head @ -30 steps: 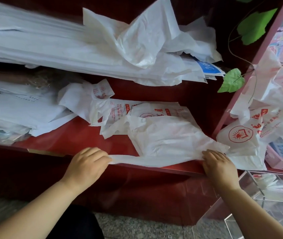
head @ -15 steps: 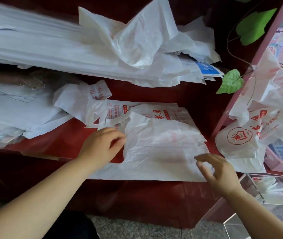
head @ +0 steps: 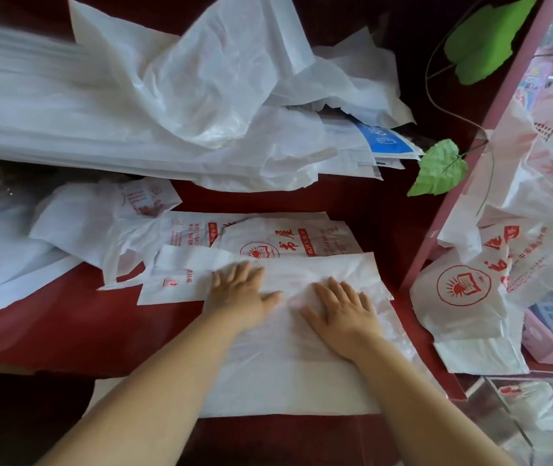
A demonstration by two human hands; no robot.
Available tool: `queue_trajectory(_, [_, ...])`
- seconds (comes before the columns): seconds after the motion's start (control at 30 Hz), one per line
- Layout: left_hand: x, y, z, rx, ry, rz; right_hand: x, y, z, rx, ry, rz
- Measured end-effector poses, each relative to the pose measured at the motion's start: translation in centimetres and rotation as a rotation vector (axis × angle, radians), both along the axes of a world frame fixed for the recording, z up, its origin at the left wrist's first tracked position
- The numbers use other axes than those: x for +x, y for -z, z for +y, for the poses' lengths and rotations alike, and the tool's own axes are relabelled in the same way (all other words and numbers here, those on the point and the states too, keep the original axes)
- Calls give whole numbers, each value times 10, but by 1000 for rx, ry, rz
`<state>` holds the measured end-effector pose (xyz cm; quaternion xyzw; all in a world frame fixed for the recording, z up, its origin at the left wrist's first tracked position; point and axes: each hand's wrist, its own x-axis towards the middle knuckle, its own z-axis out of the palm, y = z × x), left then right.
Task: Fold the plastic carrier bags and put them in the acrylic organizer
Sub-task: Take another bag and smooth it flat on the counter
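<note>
Left hand [head: 240, 294] and right hand [head: 342, 309], grip open, palms flat, press the bag [head: 288, 375] on the counter [head: 66, 331]; its overhanging edge may slip off.

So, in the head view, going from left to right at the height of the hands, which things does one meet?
Bare red table → left hand → right hand, both flat on the white bag → bag with round red logo → pink box.
</note>
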<state>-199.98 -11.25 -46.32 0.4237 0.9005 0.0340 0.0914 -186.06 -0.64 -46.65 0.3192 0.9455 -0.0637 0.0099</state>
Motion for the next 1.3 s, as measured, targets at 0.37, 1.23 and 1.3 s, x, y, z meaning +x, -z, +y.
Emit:
queue_trajectory(0.37, [-41,-8,-20,12,-187,74,52,1,-8,239,-138,419])
queue_trajectory(1.23, [33,-6,-140,906,-551,-576,88,15,-20,595,-361,468])
queue_trajectory(1.3, [39,-5,-138,935,-544,-591,93,27,-41,566,-547,456])
